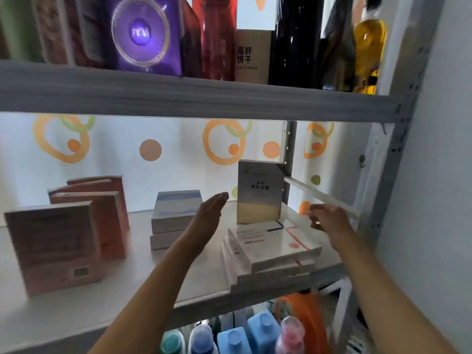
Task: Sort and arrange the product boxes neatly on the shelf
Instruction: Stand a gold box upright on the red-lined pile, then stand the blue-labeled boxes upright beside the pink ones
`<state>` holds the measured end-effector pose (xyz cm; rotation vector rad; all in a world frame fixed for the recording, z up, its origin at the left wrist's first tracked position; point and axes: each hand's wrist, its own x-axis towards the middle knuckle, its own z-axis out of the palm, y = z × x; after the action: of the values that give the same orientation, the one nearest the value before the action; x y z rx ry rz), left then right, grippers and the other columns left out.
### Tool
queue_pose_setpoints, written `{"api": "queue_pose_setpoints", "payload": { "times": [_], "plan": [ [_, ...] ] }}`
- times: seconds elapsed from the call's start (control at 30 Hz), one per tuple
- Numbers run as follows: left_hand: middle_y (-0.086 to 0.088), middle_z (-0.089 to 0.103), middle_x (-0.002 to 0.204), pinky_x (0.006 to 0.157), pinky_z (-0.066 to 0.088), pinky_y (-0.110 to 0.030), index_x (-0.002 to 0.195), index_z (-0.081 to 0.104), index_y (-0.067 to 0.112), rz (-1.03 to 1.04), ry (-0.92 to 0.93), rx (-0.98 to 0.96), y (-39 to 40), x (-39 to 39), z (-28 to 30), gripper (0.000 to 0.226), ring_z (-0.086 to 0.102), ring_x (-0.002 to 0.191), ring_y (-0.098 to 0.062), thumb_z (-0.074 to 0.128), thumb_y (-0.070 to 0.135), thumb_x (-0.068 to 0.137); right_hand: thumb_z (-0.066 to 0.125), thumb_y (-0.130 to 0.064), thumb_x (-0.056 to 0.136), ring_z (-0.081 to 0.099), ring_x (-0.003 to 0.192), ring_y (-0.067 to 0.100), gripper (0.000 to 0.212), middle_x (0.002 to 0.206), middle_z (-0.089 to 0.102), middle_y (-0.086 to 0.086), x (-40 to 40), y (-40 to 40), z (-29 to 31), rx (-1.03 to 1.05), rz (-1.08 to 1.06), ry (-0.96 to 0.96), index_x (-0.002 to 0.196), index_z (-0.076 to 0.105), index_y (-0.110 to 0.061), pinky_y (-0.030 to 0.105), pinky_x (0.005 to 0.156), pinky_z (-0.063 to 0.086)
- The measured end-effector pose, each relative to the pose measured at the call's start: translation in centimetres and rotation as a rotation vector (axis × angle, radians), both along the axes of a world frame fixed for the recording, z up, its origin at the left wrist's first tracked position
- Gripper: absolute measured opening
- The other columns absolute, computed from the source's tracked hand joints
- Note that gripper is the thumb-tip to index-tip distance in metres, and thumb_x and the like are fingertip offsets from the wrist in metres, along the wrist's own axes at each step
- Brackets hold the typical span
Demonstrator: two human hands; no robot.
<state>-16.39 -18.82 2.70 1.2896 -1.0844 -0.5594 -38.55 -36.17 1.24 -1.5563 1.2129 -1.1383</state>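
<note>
On the white middle shelf (132, 272) a silver-and-gold box (259, 192) stands upright near the back right. In front of it lies a stack of flat white boxes with red marks (273, 249). Two pale blue-topped boxes (176, 213) are stacked at the centre. Several pink boxes (76, 231) stand upright at the left. My left hand (208, 215) reaches in with straight fingers, just left of the silver box, holding nothing. My right hand (329, 221) hovers to the right of that box, fingers loosely curled and empty.
The shelf above (204, 98) carries a purple box (143, 34), a tan box with dark print, dark and red packages and a yellow bottle (367, 52). Below, blue, green and pink bottles (235, 335) stand. A grey metal upright (398, 154) bounds the right side.
</note>
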Motion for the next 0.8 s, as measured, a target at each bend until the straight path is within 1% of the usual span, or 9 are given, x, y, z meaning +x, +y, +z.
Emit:
{"api": "queue_pose_setpoints", "payload": {
  "times": [0.1, 0.17, 0.23, 0.3, 0.4, 0.47, 0.57, 0.7, 0.8],
  "plan": [
    [-0.003, 0.054, 0.138, 0.098, 0.031, -0.020, 0.136, 0.053, 0.009, 0.109, -0.130, 0.007, 2.1, 1.1, 1.0, 0.039, 0.049, 0.125, -0.012, 0.038, 0.028, 0.104, 0.070, -0.005, 0.086, 0.068, 0.087, 0.037, 0.022, 0.094, 0.069, 0.015, 0.9, 1.6, 4.1, -0.090, -0.003, 0.000, 0.107, 0.071, -0.001, 0.041, 0.078, 0.057],
    [-0.001, 0.054, 0.137, 0.094, 0.029, -0.016, 0.138, 0.051, 0.009, 0.175, -0.209, 0.024, 3.8, 2.0, 1.5, 0.040, 0.048, 0.120, -0.008, 0.038, 0.028, 0.105, 0.071, -0.002, 0.083, 0.063, 0.080, 0.029, 0.024, 0.091, 0.068, 0.012, 2.8, 3.8, 6.3, -0.162, 0.061, 0.021, 0.106, 0.071, 0.000, 0.038, 0.080, 0.054],
    [0.000, 0.054, 0.138, 0.094, 0.028, -0.014, 0.139, 0.051, 0.011, 0.235, -0.256, 0.025, 5.0, 2.9, 1.6, 0.041, 0.047, 0.124, -0.007, 0.040, 0.030, 0.104, 0.072, -0.003, 0.082, 0.060, 0.076, 0.019, 0.023, 0.090, 0.067, 0.009, 5.2, 6.0, 7.4, -0.217, 0.145, 0.057, 0.105, 0.071, -0.002, 0.029, 0.074, 0.051],
    [0.001, 0.052, 0.141, 0.096, 0.027, -0.015, 0.140, 0.050, 0.013, 0.273, -0.277, 0.025, 6.1, 3.8, 1.4, 0.042, 0.046, 0.128, -0.008, 0.042, 0.033, 0.104, 0.073, -0.005, 0.081, 0.059, 0.072, 0.014, 0.022, 0.087, 0.067, 0.007, 7.7, 8.2, 7.9, -0.232, 0.234, 0.074, 0.102, 0.071, -0.004, 0.026, 0.071, 0.049],
    [-0.001, 0.049, 0.145, 0.098, 0.025, -0.016, 0.142, 0.048, 0.014, 0.330, -0.384, 0.064, 6.8, 5.4, 0.5, 0.044, 0.044, 0.130, -0.010, 0.039, 0.035, 0.104, 0.073, -0.005, 0.082, 0.060, 0.081, 0.017, 0.020, 0.086, 0.067, 0.003, 11.1, 10.7, 7.6, -0.197, 0.351, 0.072, 0.101, 0.070, -0.005, 0.034, 0.082, 0.051],
    [-0.002, 0.051, 0.144, 0.101, 0.028, -0.021, 0.140, 0.050, 0.016, 0.387, -0.404, 0.078, 7.0, 6.4, -0.3, 0.042, 0.045, 0.132, -0.016, 0.040, 0.034, 0.104, 0.072, -0.009, 0.083, 0.061, 0.087, 0.016, 0.018, 0.090, 0.067, 0.002, 13.2, 11.8, 7.2, -0.192, 0.414, 0.093, 0.101, 0.070, -0.007, 0.035, 0.086, 0.052],
    [-0.006, 0.052, 0.142, 0.106, 0.035, -0.031, 0.135, 0.053, 0.015, 0.564, -0.467, 0.112, 6.4, 7.6, -1.8, 0.038, 0.048, 0.129, -0.022, 0.040, 0.031, 0.104, 0.072, -0.015, 0.084, 0.062, 0.082, 0.016, 0.005, 0.081, 0.066, 0.000, 16.1, 12.7, 6.0, -0.186, 0.466, 0.106, 0.087, 0.069, -0.012, 0.036, 0.081, 0.053],
    [-0.015, 0.046, 0.144, 0.102, 0.037, -0.037, 0.139, 0.044, 0.007, 0.671, -0.335, 0.235, 5.3, 8.8, -3.3, 0.047, 0.048, 0.127, -0.030, 0.042, 0.035, 0.102, 0.071, -0.021, 0.086, 0.056, 0.071, 0.021, 0.016, 0.069, 0.058, 0.003, 19.6, 12.6, 3.7, -0.130, 0.429, 0.184, 0.077, 0.063, -0.009, 0.037, 0.073, 0.052],
    [-0.019, 0.049, 0.139, 0.093, 0.042, -0.040, 0.140, 0.039, 0.006, 0.670, -0.218, 0.307, 4.4, 10.0, -4.7, 0.056, 0.052, 0.119, -0.036, 0.038, 0.046, 0.101, 0.066, -0.024, 0.087, 0.051, 0.065, 0.025, 0.026, 0.069, 0.052, 0.009, 21.1, 11.6, 2.7, -0.123, 0.388, 0.371, 0.072, 0.052, -0.008, 0.031, 0.062, 0.042]
  ]
}}
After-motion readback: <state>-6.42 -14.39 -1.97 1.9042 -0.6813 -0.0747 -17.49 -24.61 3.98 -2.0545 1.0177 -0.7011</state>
